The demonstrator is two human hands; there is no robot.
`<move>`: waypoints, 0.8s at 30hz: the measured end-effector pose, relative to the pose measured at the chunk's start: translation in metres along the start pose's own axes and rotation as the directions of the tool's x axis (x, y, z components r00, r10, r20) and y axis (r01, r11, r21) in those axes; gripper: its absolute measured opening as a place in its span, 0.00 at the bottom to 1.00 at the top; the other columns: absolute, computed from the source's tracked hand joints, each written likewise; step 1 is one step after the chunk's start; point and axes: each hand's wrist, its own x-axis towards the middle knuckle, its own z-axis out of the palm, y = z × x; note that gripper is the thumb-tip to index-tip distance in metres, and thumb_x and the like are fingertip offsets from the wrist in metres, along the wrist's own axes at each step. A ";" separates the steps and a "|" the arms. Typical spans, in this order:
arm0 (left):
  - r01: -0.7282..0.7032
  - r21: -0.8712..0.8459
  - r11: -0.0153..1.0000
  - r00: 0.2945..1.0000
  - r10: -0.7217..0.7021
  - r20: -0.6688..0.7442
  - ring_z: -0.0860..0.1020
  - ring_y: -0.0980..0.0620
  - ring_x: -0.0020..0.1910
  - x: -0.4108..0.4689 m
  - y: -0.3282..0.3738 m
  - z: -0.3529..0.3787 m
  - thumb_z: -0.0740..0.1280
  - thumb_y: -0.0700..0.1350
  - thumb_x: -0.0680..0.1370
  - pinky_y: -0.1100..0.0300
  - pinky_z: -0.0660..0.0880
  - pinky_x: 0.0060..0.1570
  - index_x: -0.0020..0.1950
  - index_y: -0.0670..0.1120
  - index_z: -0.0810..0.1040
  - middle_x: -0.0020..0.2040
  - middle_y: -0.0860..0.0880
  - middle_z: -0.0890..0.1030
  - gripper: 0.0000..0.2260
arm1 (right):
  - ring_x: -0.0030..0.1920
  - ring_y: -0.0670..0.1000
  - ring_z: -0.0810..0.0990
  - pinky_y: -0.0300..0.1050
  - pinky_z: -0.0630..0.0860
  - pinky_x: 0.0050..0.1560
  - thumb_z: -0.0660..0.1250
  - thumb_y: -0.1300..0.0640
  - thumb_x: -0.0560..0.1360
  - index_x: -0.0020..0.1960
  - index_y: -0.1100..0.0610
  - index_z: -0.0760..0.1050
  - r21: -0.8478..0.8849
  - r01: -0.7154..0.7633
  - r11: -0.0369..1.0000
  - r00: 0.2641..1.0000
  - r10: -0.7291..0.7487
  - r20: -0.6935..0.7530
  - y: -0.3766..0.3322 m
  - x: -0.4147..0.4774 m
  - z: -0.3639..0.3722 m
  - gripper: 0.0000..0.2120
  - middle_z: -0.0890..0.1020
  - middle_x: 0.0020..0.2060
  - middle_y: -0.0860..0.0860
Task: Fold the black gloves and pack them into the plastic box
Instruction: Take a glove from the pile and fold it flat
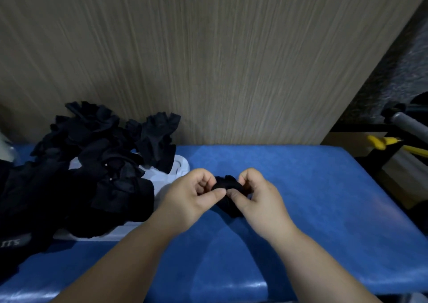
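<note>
The left hand (194, 196) and the right hand (257, 200) both pinch one bunched black glove (228, 183) over the middle of the blue bench (312, 198). At the bench's left end, a heap of black gloves (92, 163) lies on a white plastic box (181, 166).

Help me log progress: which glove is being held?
The bunched glove pinched between left hand and right hand, above the blue table; the other gloves lie heaped on the white box.
</note>
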 end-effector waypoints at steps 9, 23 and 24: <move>-0.082 -0.042 0.996 0.983 0.074 -0.170 0.66 0.57 0.29 0.010 -0.010 0.014 0.72 0.39 0.73 0.63 0.66 0.30 0.34 0.48 0.68 0.28 0.53 0.69 0.14 | 0.38 0.41 0.74 0.37 0.72 0.42 0.70 0.57 0.68 0.44 0.49 0.72 0.276 -0.029 0.961 0.990 -0.011 0.142 0.000 -0.004 -0.012 0.08 0.75 0.37 0.43; 0.053 -0.129 0.990 0.978 -0.078 -0.194 0.67 0.50 0.31 0.005 -0.006 0.007 0.70 0.47 0.70 0.44 0.73 0.36 0.31 0.47 0.65 0.27 0.50 0.68 0.15 | 0.42 0.43 0.75 0.35 0.75 0.48 0.74 0.71 0.65 0.50 0.45 0.74 0.311 -0.061 0.948 0.956 -0.034 0.291 -0.007 -0.007 -0.014 0.25 0.76 0.47 0.47; 0.076 -0.149 0.986 0.979 -0.102 -0.175 0.70 0.48 0.32 0.004 -0.003 0.007 0.69 0.50 0.68 0.40 0.76 0.41 0.32 0.45 0.66 0.28 0.49 0.69 0.14 | 0.41 0.42 0.76 0.35 0.75 0.46 0.74 0.70 0.65 0.48 0.46 0.74 0.271 -0.033 0.962 0.962 -0.043 0.270 -0.006 -0.007 -0.013 0.23 0.77 0.47 0.48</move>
